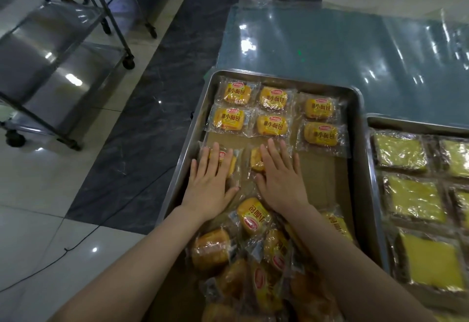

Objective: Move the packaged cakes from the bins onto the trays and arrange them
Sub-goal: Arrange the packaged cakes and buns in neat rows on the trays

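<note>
The left hand [210, 182], fingers straight, is pressing a cake [234, 163] by the tray's [196, 111] left edge; the right hand [281, 179], also flat, is pressing a 2nd cake [255, 162].

**Room: tiled floor, steel carts, wrapped table**

Floor [38, 195] is glossy pale tile. A dark marble-look band [157, 108] runs diagonally from top centre to lower left. Steel cart [58, 50] on black casters [128, 62] sits upper left, with a second frame behind it. Thin black cable [50, 266] crosses the tile lower left. Upper right: grey-blue table [330, 50] under clear plastic sheet, with light glare on it.
</note>
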### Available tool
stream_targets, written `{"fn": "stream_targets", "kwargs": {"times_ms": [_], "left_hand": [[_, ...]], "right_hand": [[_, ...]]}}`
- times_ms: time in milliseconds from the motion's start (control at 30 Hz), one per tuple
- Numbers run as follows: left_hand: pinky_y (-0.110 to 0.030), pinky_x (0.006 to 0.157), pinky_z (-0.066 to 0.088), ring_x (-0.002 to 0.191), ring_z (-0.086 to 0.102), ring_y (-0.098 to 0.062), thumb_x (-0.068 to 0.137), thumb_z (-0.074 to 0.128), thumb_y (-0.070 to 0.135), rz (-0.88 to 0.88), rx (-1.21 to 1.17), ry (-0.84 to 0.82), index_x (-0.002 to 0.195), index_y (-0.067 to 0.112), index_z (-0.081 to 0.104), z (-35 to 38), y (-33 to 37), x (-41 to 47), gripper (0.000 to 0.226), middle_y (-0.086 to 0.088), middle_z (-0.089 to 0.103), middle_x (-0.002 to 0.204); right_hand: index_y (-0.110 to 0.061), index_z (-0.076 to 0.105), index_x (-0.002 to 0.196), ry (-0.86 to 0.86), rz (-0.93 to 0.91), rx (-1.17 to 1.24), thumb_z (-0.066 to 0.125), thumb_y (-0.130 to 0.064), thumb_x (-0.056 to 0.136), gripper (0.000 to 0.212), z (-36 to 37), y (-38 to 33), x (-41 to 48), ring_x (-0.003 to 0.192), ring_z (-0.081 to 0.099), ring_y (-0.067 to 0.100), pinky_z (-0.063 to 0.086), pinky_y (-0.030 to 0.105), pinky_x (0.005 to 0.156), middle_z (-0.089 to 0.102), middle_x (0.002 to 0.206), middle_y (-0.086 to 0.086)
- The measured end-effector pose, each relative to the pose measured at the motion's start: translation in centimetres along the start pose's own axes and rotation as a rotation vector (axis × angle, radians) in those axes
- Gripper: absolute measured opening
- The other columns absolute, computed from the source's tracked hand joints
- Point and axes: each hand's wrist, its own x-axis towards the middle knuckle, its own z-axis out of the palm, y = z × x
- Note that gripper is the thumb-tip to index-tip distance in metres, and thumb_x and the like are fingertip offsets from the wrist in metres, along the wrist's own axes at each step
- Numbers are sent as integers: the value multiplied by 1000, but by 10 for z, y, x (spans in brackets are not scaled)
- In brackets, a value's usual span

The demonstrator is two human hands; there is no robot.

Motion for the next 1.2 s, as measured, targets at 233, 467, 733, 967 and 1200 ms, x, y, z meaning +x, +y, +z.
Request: {"fn": "stream_targets", "kwargs": {"times_ms": [233, 467, 733, 967, 1200], "left_hand": [[-46, 107, -20, 134, -36, -26, 92, 30, 60, 3, -9, -45, 138, 44, -29, -1, 1, 6, 77, -6, -39, 146], [-46, 106, -22, 130, -42, -22, 90, 25, 64, 22, 17, -16, 135, 46, -32, 1, -1, 28, 75, -3, -38, 148], [-42, 112, -16, 139, -25, -16, 89, 36, 62, 46, -65, 102, 142, 29, -24, -12, 6, 27, 86, 1, -20, 154], [-36, 117, 11, 142, 2, -5, 93, 48, 41, 60, -426, 151, 147, 30, 19, -22, 11, -39, 63, 9, 15, 155], [-28, 106, 35, 130, 39, -10, 90, 57, 34, 5, -478, 72, 143, 33, 32, -22, 1, -92, 58, 6, 39, 146]], "right_hand": [[-23, 1, 151, -2, -10, -53, 29, -32, 100, 59, -2, -1, 0, 137, -32, 18, -17, 47, 110, -8, 159, 2], [-27, 3, 151, -21, -58, -61, 29, -37, 99, 59, -3, -2, 3, 138, -28, 21, -19, 47, 110, -8, 159, 3], [-25, 4, 151, -62, -43, -18, 35, -41, 97, 64, -18, -9, 8, 138, -29, 18, -15, 53, 109, -9, 159, -2], [-23, 64, 111, -173, 96, 179, 55, -58, 83, 46, -47, -6, -38, 123, 42, 22, 40, 41, 100, 46, 133, -5], [-25, 59, 105, -338, 208, 363, 73, -52, 73, 44, -52, -31, -67, 85, 56, 11, 50, 26, 67, 59, 95, -9]]}}
